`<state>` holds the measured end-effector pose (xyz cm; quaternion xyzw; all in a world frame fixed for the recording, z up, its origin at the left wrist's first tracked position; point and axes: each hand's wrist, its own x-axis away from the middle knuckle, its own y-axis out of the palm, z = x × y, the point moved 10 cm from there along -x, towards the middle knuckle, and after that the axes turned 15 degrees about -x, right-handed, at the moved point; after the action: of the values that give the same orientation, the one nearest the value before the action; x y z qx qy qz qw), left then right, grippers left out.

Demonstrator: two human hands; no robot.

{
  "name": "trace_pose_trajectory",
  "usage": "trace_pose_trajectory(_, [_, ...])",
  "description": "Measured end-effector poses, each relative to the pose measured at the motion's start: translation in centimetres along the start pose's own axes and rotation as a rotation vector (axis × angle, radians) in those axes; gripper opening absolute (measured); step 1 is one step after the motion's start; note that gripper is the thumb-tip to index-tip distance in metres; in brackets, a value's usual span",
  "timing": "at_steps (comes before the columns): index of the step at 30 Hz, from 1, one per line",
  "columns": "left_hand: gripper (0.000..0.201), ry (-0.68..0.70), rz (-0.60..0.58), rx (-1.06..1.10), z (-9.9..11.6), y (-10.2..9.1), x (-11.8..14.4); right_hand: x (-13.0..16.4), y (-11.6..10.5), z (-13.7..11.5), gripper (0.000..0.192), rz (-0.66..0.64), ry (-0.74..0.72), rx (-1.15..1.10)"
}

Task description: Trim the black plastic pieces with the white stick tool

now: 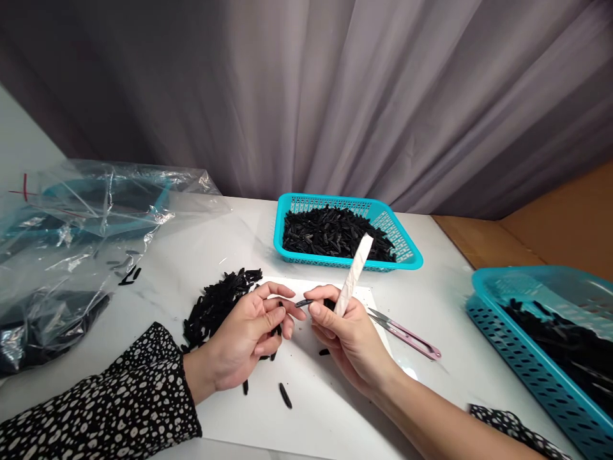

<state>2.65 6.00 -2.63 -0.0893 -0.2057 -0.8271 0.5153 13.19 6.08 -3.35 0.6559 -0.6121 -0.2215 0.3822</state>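
My left hand point(253, 332) is closed loosely, with slim black pieces point(280, 308) between its thumb and curled fingers. My right hand point(347, 335) faces it, closed round a slim stick wrapped in white point(353, 275) that points up and away. A small, shiny dark piece point(303, 303) juts from the right thumb and index fingertip, its tip close to the left fingers. Whether it is part of the stick, I cannot tell. Behind my left hand lies a heap of black pieces point(215, 306). One loose black piece point(285, 395) rests on the white sheet point(306, 428) below.
Pink-handled thread snips point(407, 335) lie right of my right hand. A blue basket point(407, 259) of black pieces stands behind. Another blue basket point(483, 306) is at the right edge, near brown cardboard point(560, 211). Clear plastic bags point(105, 217) cover the left side.
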Motion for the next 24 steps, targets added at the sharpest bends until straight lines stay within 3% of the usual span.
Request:
trace_pose_trajectory(9, [0.028, 0.064, 0.005, -0.108, 0.5, 0.2, 0.1, 0.0, 0.0, 0.4, 0.029, -0.003, 0.045, -0.045])
trace_pose_trajectory(16, [0.028, 0.086, 0.122, -0.185, 0.6, -1.4, -0.1, 0.1, 0.5, 0.5, 0.027, -0.042, 0.057, -0.073])
trace_pose_trajectory(20, [0.024, 0.096, 0.113, -0.194, 0.8, -1.1, 0.0, 0.1, 0.9, 0.5, 0.027, -0.074, 0.090, -0.138])
trace_pose_trajectory(24, [0.033, 0.079, 0.083, -0.192, 0.8, -0.5, 0.2, 0.1, 0.7, 0.9, 0.026, -0.059, 0.112, -0.103])
